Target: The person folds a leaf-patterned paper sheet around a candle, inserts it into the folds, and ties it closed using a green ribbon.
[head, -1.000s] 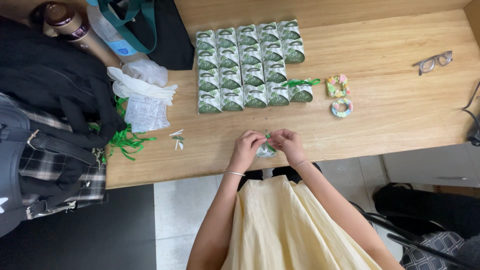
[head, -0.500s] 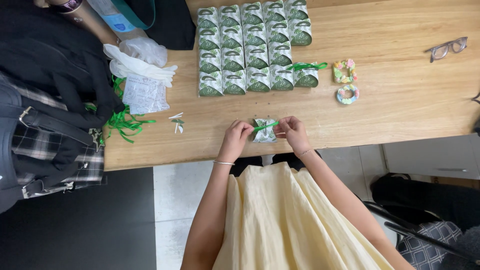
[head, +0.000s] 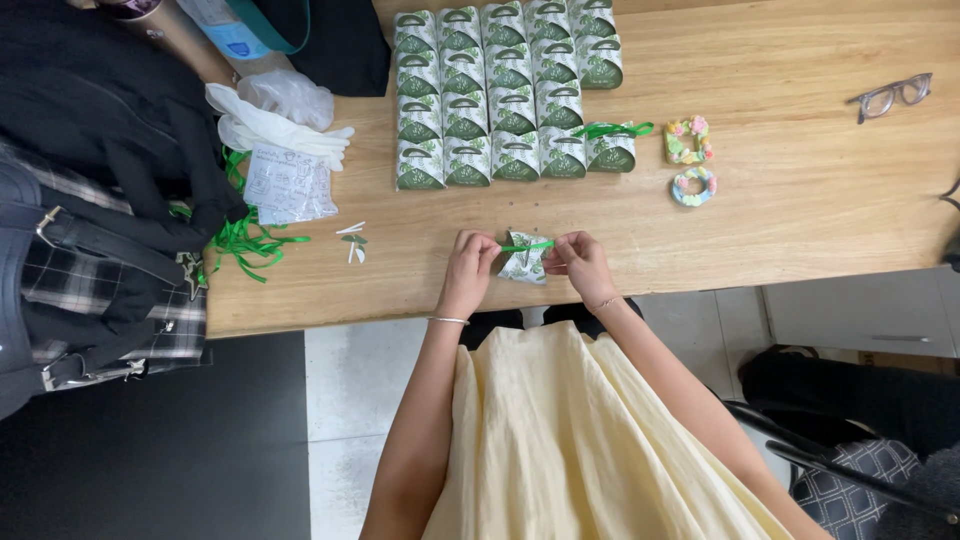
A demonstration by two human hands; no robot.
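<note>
Head view: my left hand (head: 470, 258) and right hand (head: 580, 262) each pinch an end of a green ribbon (head: 527, 246), stretched across a small green-and-white gift box (head: 524, 265) near the wooden table's (head: 800, 230) front edge, below rows of matching boxes (head: 500, 95).

Both arms come up from the bottom of the view, elbows tucked in near the body, forearms angling toward each other. Left hand (head: 468, 268) and right hand (head: 580, 265) sit near each other but apart, knuckles up, fingers curled in a pinch. There's a thin bracelet on each wrist.
</note>
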